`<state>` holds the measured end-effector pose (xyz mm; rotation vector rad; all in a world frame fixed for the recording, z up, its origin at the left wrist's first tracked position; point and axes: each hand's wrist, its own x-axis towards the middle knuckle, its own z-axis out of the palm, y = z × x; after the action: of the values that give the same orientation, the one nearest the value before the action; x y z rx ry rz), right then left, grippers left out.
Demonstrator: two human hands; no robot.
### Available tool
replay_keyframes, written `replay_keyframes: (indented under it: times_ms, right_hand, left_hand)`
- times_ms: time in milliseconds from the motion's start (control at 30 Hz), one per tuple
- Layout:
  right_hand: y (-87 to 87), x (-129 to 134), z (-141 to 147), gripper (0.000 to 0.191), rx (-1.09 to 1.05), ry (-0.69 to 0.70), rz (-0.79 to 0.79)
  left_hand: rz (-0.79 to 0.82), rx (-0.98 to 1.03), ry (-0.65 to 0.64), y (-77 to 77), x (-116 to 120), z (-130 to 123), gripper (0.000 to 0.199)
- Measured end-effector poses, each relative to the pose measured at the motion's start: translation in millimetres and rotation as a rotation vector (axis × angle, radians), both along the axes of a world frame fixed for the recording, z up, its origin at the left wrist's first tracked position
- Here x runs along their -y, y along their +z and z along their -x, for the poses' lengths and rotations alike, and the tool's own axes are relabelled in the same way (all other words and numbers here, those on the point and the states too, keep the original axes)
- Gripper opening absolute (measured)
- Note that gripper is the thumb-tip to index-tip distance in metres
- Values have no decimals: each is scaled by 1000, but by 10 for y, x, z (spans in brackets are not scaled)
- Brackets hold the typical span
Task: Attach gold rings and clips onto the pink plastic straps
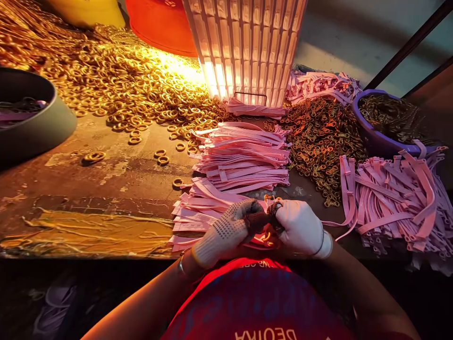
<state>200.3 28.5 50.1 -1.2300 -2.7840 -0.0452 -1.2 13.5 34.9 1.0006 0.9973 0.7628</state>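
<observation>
My left hand [230, 229], in a knitted glove with dotted grip and dark fingertips, is closed at the table's front edge. Close beside it my right hand [300, 226], in a white glove, has its fingers pinched together, nearly touching the left fingertips. A small brass-coloured hook [271, 198] shows just above the fingers, and another metal piece [268, 237] shows below them. Both hands seem to grip a small piece between them, largely hidden by the fingers. Pink straps [194, 212] lie in a stack beside and behind my left hand.
Many brass rings [141, 89] cover the back left. Metal hooks [322, 141] are heaped behind my right hand, near a purple basin [375, 137]. More pink straps [392, 198] lie at right. A grey bowl [53, 127], red container [159, 28] and ribbed panel [247, 47] stand around.
</observation>
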Motion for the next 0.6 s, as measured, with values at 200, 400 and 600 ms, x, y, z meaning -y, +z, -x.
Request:
replay_keyframes:
  times_ms: [200, 400, 600]
  right_hand:
    - [-78, -17, 10, 21, -356, -14, 281]
    - [-267, -20, 99, 20, -665, -249, 315]
    - [-221, -265, -56, 24, -863, -415, 297]
  left_hand:
    - [31, 21, -63, 26, -59, 15, 35]
    - [209, 175, -65, -55, -291, -21, 37]
    - [-508, -511, -118, 29, -1284, -238, 27]
